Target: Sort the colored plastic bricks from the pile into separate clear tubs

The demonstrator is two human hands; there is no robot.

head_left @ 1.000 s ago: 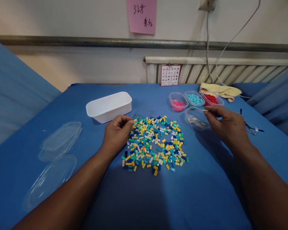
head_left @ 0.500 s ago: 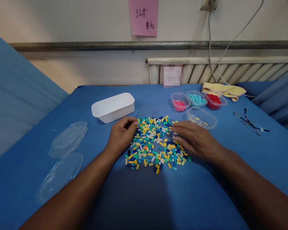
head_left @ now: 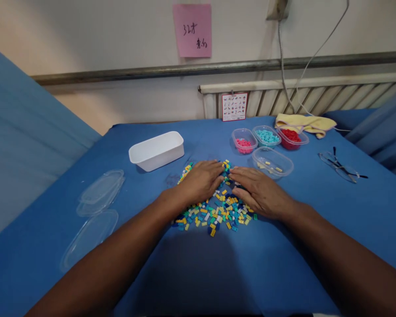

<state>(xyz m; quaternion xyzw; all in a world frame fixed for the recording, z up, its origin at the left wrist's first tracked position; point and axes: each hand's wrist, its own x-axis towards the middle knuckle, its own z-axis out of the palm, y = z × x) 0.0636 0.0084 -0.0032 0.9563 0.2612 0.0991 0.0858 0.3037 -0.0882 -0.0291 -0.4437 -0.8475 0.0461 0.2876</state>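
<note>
A spread of small toy building bricks (head_left: pixel 214 214) in yellow, green, white and blue lies on the blue cloth. Flat over the upper left of it rests my left hand (head_left: pixel 203 179), its fingers stretched toward the right and covering many bricks. At the right edge of the bricks is my right hand (head_left: pixel 259 189), fingers extended to the left. The fingertips of both hands come close together with a narrow gap between them. Just beyond my right hand stands a clear tub (head_left: pixel 285 164) holding a few yellow bricks.
Behind are tubs of pink bricks (head_left: pixel 244 144), light blue bricks (head_left: pixel 266 136) and red bricks (head_left: pixel 291 136). A white box (head_left: pixel 161 156) stands back left, clear lids (head_left: pixel 90 235) lie left. Glasses (head_left: pixel 343 167) and a yellow cloth (head_left: pixel 305 123) are at right.
My left hand has moved right from the left edge onto the bricks, and its fingers have straightened. My right hand stays near the right edge. The view has shifted slightly.
</note>
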